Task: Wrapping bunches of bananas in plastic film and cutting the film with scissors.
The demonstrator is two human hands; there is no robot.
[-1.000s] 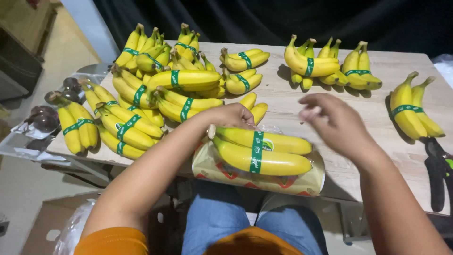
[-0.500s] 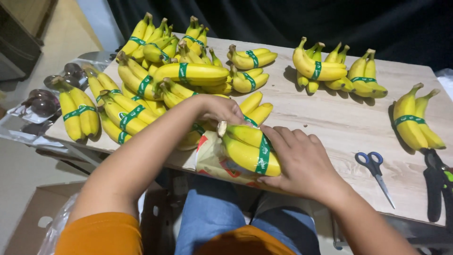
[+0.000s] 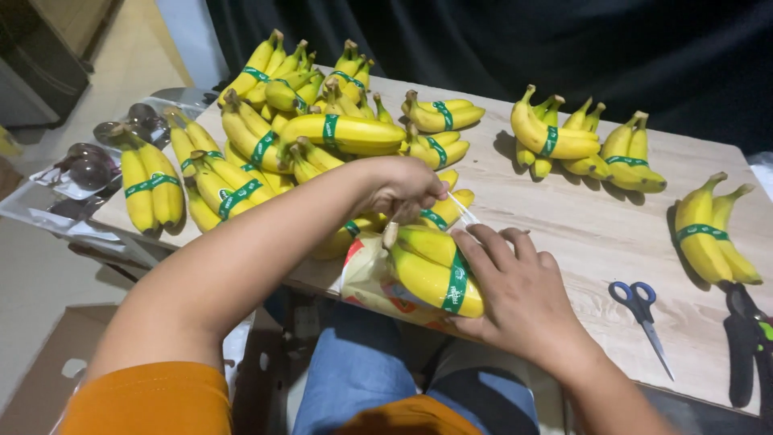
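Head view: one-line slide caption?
Left hand and right hand hold a green-banded yellow banana bunch in a clear printed plastic bag on a light wooden table.

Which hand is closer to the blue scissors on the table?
Right. The right hand holds the banded bananas just left of the scissors; the left hand is farther off, up by the stems.
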